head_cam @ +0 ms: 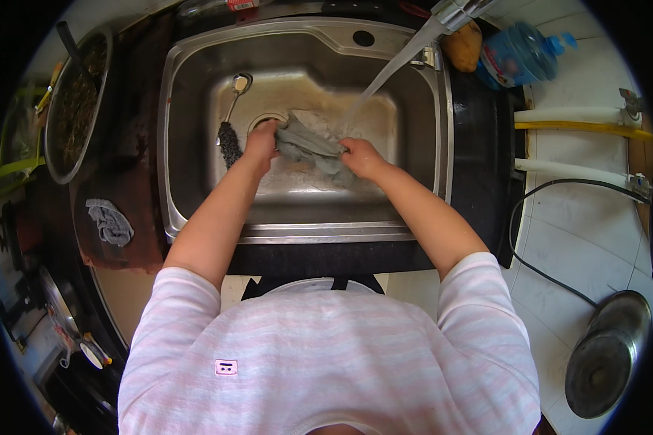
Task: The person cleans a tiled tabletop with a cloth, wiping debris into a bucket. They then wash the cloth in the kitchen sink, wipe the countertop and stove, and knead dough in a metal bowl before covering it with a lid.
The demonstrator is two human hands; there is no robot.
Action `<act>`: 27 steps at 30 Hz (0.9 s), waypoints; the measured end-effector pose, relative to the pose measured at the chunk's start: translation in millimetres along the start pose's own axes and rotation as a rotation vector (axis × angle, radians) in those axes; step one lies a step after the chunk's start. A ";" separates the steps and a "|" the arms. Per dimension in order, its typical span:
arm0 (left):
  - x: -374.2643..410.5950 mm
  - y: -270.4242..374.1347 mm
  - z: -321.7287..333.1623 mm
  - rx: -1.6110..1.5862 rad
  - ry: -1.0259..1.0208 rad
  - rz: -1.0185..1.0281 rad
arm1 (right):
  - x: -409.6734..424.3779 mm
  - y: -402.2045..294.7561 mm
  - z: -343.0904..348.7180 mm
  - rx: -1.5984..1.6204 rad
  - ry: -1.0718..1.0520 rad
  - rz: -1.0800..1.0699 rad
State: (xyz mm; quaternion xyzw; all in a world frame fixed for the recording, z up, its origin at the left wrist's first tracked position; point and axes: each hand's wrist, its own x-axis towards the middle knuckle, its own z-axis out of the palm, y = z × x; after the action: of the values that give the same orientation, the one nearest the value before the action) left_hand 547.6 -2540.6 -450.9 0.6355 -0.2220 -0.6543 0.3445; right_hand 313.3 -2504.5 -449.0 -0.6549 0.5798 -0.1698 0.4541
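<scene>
Low in a stainless steel sink (326,232), a wet grey cloth (310,142) is stretched between my two hands. My left hand (261,144) grips its left end, close to the drain (266,120). The right end is pinched in my right hand (361,156). Water runs from the chrome faucet (457,12) in a slanting stream (386,73) that falls near the cloth, beside my right hand. Left of my left hand lies a long-handled brush (229,144) with dark bristles or scrubbing material and a metal handle.
A second grey cloth (110,222) lies on a reddish-brown board (125,254) left of the sink. Beyond it stands a large metal bowl (109,81) with food and a dark utensil. A blue plastic bottle (522,54) and a yellowish fruit or root (462,48) sit at the back right.
</scene>
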 end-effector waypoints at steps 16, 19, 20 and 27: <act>-19.2 -45.8 60.8 0.430 -0.122 0.033 | 9.5 -77.5 -28.6 0.874 0.153 0.329; 9.3 -54.4 55.9 0.120 -0.233 -0.365 | 4.3 -55.8 -22.4 0.815 0.102 0.494; 11.5 -54.8 56.5 0.135 -0.213 -0.328 | 4.0 -45.2 -20.9 0.827 0.129 0.461; 8.2 -13.5 35.1 0.405 -0.081 0.450 | -6.6 -58.1 -58.1 1.048 0.458 0.287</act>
State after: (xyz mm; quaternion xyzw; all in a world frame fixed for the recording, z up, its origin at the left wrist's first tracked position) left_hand 511.1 -2542.8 -462.9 0.5997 -0.4969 -0.5285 0.3379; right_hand 303.2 -2526.5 -370.2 -0.2048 0.5848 -0.5075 0.5988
